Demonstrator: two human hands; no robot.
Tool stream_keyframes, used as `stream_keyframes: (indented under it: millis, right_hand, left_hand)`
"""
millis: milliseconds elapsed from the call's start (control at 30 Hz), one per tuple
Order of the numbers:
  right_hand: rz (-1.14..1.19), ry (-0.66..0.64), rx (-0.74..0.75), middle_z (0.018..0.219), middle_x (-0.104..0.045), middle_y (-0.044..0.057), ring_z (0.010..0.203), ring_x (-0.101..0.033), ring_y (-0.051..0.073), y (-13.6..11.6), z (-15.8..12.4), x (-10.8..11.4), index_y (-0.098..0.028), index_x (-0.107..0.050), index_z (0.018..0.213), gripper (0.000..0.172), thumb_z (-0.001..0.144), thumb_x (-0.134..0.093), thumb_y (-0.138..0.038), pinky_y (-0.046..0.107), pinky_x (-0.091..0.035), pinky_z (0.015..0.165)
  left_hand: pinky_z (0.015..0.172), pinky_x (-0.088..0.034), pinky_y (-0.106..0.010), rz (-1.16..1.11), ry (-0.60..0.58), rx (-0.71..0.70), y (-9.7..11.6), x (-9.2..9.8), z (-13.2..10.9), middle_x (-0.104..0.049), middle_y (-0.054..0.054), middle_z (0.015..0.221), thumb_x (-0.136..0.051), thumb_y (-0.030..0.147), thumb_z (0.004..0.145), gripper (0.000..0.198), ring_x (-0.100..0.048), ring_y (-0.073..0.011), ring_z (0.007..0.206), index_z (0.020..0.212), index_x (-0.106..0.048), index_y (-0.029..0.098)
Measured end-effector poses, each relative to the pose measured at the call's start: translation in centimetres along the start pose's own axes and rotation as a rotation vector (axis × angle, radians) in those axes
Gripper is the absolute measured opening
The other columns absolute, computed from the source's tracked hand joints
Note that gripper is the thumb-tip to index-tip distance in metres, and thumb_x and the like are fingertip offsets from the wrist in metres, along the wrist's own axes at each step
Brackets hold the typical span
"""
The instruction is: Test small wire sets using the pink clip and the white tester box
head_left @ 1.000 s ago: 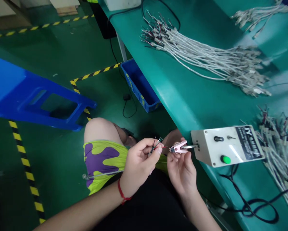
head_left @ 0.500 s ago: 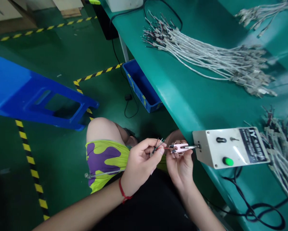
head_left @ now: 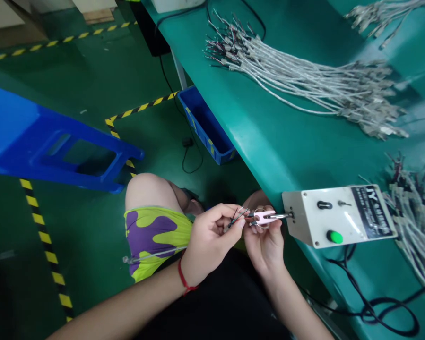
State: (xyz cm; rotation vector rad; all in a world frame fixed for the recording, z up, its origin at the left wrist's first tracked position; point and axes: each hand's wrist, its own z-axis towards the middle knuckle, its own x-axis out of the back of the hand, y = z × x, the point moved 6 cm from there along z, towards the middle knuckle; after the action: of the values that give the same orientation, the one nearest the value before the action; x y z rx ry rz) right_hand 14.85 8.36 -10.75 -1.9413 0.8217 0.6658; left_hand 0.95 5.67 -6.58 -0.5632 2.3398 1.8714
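Note:
My left hand (head_left: 210,241) is closed, thumb and fingers pinching the wire end of a white cable (head_left: 155,254). Thin dark, red and pale wires fan out from its fingertips. The cable runs back under this hand across my lap to a clear-looking plug. Just to the right, a pink forked clamp (head_left: 264,217) with black tips sits on a metal shaft (head_left: 282,216) from a white box machine (head_left: 334,215). My right hand (head_left: 267,248) has its fingers and thumb around the clamp. The wires reach the clamp's black tips; whether they are gripped there I cannot tell.
A bundle of white cables (head_left: 297,78) lies across the green table (head_left: 247,127), with another bundle (head_left: 416,222) right of the machine. Black cords (head_left: 357,288) loop at the front. A blue bin (head_left: 207,125) and blue stool (head_left: 56,141) stand on the floor.
My left hand has moved slightly right, bringing the wires closer to the pink clamp. My right hand stays at the clamp. The whole view has shifted a little.

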Motion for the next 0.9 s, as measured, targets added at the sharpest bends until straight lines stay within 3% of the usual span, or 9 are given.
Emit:
stream_keyframes:
  millis: [467,900]
  right_hand:
    - [-0.014,0.01,0.003,0.074,-0.058,-0.007,0.057,-0.037,0.009,-0.05,-0.12,-0.02,-0.026,-0.07,0.084,0.04,0.071,-0.1,-0.047,0.018,-0.05,0.06]
    - [-0.004,0.034,-0.001,0.076,-0.058,-0.009,0.058,-0.039,0.006,-0.05,-0.14,0.18,-0.025,-0.071,0.088,0.044,0.067,-0.103,-0.047,0.015,-0.049,0.061]
  left_hand:
    - [0.074,-0.057,-0.021,0.082,0.012,-0.024,0.18,-0.07,-0.01,-0.077,-0.005,0.114,-0.076,0.02,0.1,0.003,-0.074,-0.0142,0.093,0.097,-0.076,0.021]
    - [0.066,-0.054,-0.018,0.035,0.018,0.01,0.09,-0.24,-0.05,-0.077,-0.005,0.113,-0.076,0.02,0.1,0.004,-0.069,-0.0102,0.08,0.096,-0.076,0.02]
